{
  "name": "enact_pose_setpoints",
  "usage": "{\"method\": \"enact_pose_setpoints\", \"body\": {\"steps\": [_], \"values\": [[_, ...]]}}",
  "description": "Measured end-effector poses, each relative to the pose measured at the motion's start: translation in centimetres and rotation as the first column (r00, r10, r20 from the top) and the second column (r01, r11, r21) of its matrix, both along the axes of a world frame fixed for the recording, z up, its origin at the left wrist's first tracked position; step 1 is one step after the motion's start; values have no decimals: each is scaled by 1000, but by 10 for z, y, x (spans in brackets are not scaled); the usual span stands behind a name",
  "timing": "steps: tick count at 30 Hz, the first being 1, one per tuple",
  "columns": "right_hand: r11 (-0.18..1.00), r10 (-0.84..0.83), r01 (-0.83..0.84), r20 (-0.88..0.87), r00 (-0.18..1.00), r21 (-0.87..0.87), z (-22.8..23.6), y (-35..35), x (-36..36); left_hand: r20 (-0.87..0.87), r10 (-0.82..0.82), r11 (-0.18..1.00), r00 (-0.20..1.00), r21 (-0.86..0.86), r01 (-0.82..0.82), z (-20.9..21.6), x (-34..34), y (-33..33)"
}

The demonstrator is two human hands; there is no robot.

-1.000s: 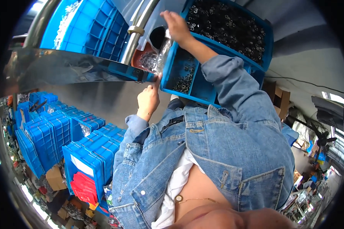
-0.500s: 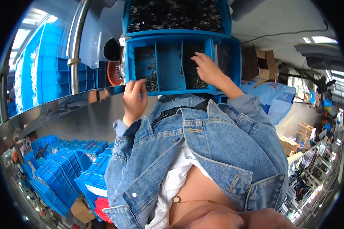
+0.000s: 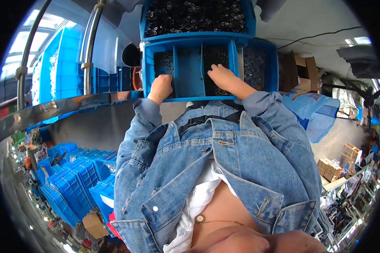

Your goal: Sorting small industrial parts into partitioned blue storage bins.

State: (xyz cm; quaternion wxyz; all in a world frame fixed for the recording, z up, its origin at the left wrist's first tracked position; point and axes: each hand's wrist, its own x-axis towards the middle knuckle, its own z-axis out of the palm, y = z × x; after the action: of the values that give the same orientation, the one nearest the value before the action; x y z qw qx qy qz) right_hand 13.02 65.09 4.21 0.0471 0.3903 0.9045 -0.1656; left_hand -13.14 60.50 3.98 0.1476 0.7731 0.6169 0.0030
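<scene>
Before me stands a blue divided box point(image 3: 189, 100) with three compartments side by side. My left hand point(image 3: 161, 87) reaches over its front edge into the left compartment, among small metal parts point(image 3: 164, 61). Its fingers are curled downward, and their tips are hidden. Over the right compartment, my right hand point(image 3: 223, 78) bends its fingers down towards small dark parts point(image 3: 216, 56). These fingers look drawn together; whatever is between them cannot be seen. Only a few small pieces lie in the middle compartment point(image 3: 190, 78).
Behind the divided box, a blue bin point(image 3: 198, 35) holds many small dark metal pieces. Another blue bin point(image 3: 272, 63) adjoins on the right, near an open cardboard box point(image 3: 306, 69). A metal rail point(image 3: 88, 99) runs along the left. Blue crates point(image 3: 71, 181) stand lower left.
My left hand has gone from the box's front left corner into the left compartment. My right hand's fingers have bent down and closed more over the right compartment. The view has shifted slightly.
</scene>
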Motion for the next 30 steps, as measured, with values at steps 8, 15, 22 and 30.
{"method": "enact_pose_setpoints", "body": {"steps": [8,15,22,30], "values": [[991,38,-74,-299,953,-112,19,18,20,420,296,946,858,-3,-325,32,-10,-15],[922,-264,66,-497,826,-380,37,16,32,785,551,787,282,-378,-487,46,-11,-29],[187,-887,-126,-222,404,-974,54,27,47,788,564,819,249,-494,-291,35,20,-2],[978,0,-57,-272,962,-203,14,10,-3,168,106,990,980,-115,-87,22,91,30]]}}
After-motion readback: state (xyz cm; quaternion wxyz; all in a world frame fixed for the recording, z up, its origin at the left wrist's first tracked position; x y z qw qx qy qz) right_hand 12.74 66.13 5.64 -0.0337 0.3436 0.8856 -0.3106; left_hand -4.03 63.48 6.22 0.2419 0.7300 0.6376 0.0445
